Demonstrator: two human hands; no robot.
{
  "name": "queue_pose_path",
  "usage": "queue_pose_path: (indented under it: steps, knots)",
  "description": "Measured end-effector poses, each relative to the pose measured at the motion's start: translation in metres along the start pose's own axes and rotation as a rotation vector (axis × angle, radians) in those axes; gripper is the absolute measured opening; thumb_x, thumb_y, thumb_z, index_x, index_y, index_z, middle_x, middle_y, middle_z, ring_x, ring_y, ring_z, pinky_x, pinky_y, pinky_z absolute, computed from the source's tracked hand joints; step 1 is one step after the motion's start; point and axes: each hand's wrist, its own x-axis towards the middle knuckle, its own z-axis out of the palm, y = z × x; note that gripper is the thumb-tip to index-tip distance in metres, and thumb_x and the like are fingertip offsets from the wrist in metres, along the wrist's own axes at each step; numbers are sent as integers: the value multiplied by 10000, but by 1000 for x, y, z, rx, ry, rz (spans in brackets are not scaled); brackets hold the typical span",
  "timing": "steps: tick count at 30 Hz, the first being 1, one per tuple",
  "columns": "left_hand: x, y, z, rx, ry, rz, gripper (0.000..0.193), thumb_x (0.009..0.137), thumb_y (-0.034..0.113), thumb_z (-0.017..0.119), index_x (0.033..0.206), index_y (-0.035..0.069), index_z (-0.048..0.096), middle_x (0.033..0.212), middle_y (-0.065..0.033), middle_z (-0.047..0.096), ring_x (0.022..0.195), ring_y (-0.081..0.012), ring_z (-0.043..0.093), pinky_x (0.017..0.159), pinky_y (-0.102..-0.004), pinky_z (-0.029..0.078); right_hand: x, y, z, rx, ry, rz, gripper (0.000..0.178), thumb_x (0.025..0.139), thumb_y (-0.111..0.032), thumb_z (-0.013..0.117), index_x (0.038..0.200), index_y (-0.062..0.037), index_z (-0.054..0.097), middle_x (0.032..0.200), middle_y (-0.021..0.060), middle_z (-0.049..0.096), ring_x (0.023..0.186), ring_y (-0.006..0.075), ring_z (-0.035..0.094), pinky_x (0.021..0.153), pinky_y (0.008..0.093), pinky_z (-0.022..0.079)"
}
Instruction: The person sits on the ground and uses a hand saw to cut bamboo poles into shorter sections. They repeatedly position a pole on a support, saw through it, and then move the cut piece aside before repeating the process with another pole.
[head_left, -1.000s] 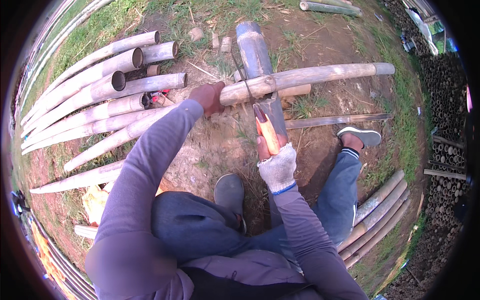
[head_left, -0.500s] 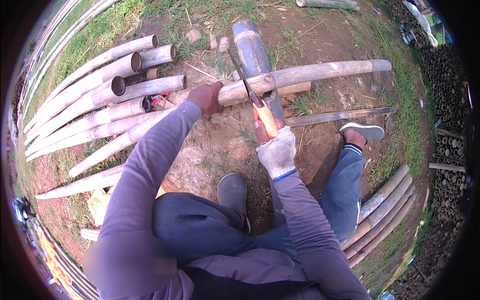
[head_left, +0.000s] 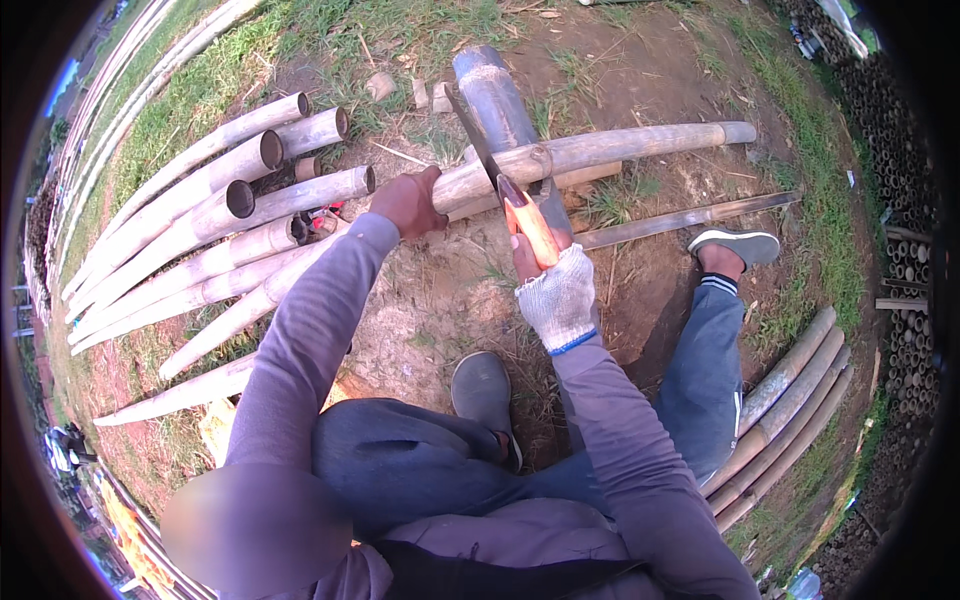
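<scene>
A pale bamboo pole [head_left: 640,147] lies crosswise over a thick grey bamboo log [head_left: 492,92]. My bare left hand [head_left: 408,203] is closed round the pole's left part. In my right hand [head_left: 558,300], which wears a white knitted glove with blue trim, is the orange handle [head_left: 532,232] of a handsaw. Its dark blade [head_left: 472,130] crosses the pole just right of my left hand, tip pointing away from me. The blade meets the pole beside a node; how deep it sits in the bamboo I cannot tell.
Several cut bamboo poles [head_left: 215,210] lie at the left, open ends toward my left hand. A split bamboo strip [head_left: 690,220] rests beyond my right shoe [head_left: 735,245]. More poles [head_left: 780,410] lie at lower right, with stacked bamboo [head_left: 908,260] at the far right edge.
The saw has slid slightly forward, away from me, across the pole. My left hand keeps its hold on the pole. The whole view has shifted a little.
</scene>
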Motion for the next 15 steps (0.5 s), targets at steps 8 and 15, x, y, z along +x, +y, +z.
queue_pose_path:
  steps: [8,15]
  knots:
    - [-3,-13,-2,-10,-5,-18,712,769,377,890,1348,83,598,1102,-260,764,1058,-453,740,941,-515,588,-91,32,-47,84,-71,-140,229,930,-186,837,958,-18,684,832,179,649,713,381,680,630,463,520]
    - [-7,-21,3,-2,50,30,720,746,348,884,1346,71,598,1059,-255,771,1029,-443,747,919,-497,585,-16,12,3,76,-87,89,324,970,-329,792,954,-19,702,733,230,675,716,438,702,619,488,537]
